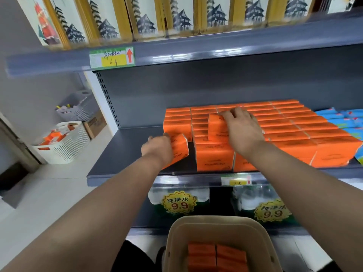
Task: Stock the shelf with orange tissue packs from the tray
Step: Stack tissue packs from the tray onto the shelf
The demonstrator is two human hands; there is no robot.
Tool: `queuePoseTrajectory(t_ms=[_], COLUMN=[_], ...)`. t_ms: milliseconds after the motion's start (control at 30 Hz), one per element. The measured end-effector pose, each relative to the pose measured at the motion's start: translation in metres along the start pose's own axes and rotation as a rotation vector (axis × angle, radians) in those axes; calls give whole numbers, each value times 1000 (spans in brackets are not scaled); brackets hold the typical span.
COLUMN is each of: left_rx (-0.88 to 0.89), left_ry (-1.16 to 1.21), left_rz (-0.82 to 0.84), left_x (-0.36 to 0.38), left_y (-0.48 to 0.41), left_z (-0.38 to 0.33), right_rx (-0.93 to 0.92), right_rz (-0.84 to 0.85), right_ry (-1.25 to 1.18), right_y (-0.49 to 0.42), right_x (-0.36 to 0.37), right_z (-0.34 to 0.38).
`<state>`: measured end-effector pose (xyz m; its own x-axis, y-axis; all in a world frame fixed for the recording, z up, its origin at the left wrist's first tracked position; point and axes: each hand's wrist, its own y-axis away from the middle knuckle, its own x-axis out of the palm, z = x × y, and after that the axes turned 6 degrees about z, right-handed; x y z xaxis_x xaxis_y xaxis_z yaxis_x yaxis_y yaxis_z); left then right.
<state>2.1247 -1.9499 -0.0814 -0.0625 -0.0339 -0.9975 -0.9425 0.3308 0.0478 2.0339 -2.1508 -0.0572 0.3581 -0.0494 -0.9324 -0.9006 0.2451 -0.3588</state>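
The left hand (157, 149) has its fingers clamped on a tilted orange plastic-wrapped tissue pack (179, 148) at the bare left end of the grey metal shelf (121, 152), apparently to extend the block. The right hand (242, 127), fingers closed over another upright orange pack (217, 127), seats it atop the stacked rows; more packs wait in the beige plastic tray (218, 222) below.

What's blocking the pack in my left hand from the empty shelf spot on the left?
Nothing visible. The left hand holds a tilted orange pack over bare shelf, left of the stacked packs.
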Motion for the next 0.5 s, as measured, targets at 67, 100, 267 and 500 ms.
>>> queuePoseTrajectory(t_ms=[67,100,267,500], left_rx=[-31,-40,-53,-24], left_ry=[-15,-24,-80,156], left_rz=[38,42,-25,-114], left_x=[9,12,15,21], left_y=[-16,-24,-65,-100], left_z=[-3,-4,-13,-19], right_rx=[-2,-5,-29,-54], right_rz=[-8,-19,-56,-102], right_ry=[-13,-13,-11,-5], right_y=[-5,-7,-17,-20], right_x=[9,13,24,29], right_z=[-6,-8,-15,-19])
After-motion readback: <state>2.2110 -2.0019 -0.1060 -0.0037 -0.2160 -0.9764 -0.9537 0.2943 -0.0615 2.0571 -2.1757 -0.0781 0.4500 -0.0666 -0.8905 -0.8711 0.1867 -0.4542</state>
